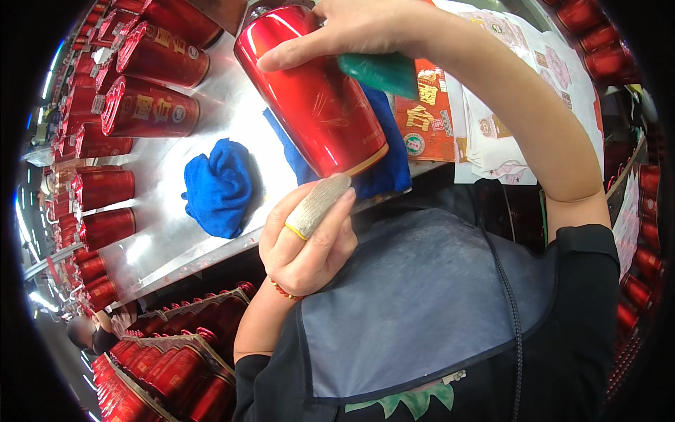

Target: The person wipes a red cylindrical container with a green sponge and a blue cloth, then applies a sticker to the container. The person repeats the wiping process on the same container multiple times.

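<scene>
A glossy red bottle lies tilted over a folded blue cloth, its neck end pointing away and its base toward me. My right hand grips the bottle's upper part, thumb stretched across the front. Beneath that palm sticks out a flat green plastic piece; how it is held is hidden. My left hand is closed at the bottle's base, with a ribbed, yellow-edged finger cot on one finger. The covered fingertip touches the lower rim, and the thumb presses beside it.
A crumpled blue cloth lies on the metal table. Several red bottles stand along its left side. Printed paper sheets and a red printed sheet lie at right. Crates of red bottles stand below, with a person beyond.
</scene>
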Demonstrator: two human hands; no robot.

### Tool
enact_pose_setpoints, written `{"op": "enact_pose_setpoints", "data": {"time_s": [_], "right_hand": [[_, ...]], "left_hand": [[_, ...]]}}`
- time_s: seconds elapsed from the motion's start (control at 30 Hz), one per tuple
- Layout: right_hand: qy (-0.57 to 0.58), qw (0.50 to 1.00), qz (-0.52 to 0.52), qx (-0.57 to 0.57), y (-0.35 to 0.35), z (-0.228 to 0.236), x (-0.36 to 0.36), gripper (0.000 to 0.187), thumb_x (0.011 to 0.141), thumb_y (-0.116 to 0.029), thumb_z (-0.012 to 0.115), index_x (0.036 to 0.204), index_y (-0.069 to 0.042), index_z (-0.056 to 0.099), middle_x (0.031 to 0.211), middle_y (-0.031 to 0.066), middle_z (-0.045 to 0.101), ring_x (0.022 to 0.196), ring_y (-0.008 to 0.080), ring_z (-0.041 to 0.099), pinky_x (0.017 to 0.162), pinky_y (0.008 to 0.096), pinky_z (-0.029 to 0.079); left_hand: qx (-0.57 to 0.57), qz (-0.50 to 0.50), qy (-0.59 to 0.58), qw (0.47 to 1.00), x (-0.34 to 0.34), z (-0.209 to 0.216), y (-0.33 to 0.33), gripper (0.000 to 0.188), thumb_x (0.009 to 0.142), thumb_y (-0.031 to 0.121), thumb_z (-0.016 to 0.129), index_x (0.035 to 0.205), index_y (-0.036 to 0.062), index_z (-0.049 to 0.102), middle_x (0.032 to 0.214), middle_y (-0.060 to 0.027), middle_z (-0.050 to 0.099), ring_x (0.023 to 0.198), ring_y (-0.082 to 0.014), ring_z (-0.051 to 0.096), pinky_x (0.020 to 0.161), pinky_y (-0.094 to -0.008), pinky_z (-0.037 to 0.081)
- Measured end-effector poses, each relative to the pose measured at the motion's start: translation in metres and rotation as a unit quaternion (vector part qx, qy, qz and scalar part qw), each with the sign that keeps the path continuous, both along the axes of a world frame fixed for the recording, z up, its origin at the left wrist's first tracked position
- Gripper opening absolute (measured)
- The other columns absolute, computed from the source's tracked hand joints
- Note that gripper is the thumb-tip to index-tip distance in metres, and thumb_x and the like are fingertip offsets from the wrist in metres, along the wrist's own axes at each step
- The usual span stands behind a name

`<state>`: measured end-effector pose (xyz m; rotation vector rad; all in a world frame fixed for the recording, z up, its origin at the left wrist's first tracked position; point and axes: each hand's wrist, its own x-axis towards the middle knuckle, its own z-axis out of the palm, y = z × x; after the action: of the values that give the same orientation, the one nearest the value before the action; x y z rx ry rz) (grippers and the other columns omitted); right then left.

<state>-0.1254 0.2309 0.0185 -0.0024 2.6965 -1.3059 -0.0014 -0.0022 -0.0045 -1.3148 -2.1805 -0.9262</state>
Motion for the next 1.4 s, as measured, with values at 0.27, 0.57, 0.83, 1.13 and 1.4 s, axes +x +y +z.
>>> {"op": "enact_pose_setpoints", "data": {"time_s": [0.27,0.57,0.83,1.13,1.4], "right_hand": [[-0.053,0.957,0.081,-0.273,0.022,-0.041,-0.007,0.080,0.064,-0.070,0.086,0.105,-0.003,0.072,0.074,0.0004,0.063,0.063,0.0044,0.060,0.052,0.0143,0.038],[-0.037,0.975,0.088,-0.200,0.032,-0.024,-0.013,0.084,0.062,-0.073,0.085,0.107,-0.004,0.071,0.082,0.0041,0.067,0.067,0.0070,0.061,0.054,0.0169,0.042],[-0.047,0.977,0.122,-0.170,0.015,0.030,0.014,0.087,0.067,-0.065,0.084,0.126,-0.003,0.063,0.123,0.0196,0.067,0.112,0.0300,0.065,0.092,0.0395,0.055],[0.005,0.985,0.057,-0.165,0.017,-0.023,-0.002,0.101,0.062,-0.071,0.085,0.131,-0.002,0.060,0.111,0.0143,0.067,0.095,0.0176,0.064,0.076,0.0286,0.049],[-0.119,0.964,0.055,-0.232,0.029,-0.023,0.016,0.098,0.066,-0.070,0.084,0.134,-0.005,0.055,0.100,0.0073,0.070,0.077,0.0085,0.064,0.063,0.0195,0.049]], "left_hand": [[0.006,0.007,0.003,1.000,0.000,-0.001,0.000,0.037,0.071,-0.008,0.070,0.106,0.0014,0.077,0.108,-0.0136,0.074,0.098,-0.0284,0.070,0.084,-0.0358,0.060],[0.000,0.004,0.003,1.000,0.000,0.002,0.003,0.037,0.070,-0.008,0.072,0.105,0.0020,0.077,0.107,-0.0128,0.073,0.098,-0.0287,0.070,0.084,-0.0355,0.059],[-0.015,-0.003,0.028,0.999,-0.003,0.003,0.004,0.037,0.071,-0.007,0.073,0.107,0.0024,0.076,0.106,-0.0117,0.073,0.096,-0.0277,0.070,0.081,-0.0350,0.059],[0.012,-0.017,0.019,1.000,0.001,0.007,0.008,0.033,0.072,-0.004,0.070,0.103,0.0040,0.077,0.106,-0.0112,0.074,0.095,-0.0269,0.070,0.081,-0.0341,0.058],[0.040,0.042,-0.036,0.998,0.005,-0.009,-0.003,0.033,0.076,-0.004,0.066,0.107,0.0021,0.077,0.107,-0.0154,0.075,0.097,-0.0301,0.070,0.086,-0.0364,0.058]]}}
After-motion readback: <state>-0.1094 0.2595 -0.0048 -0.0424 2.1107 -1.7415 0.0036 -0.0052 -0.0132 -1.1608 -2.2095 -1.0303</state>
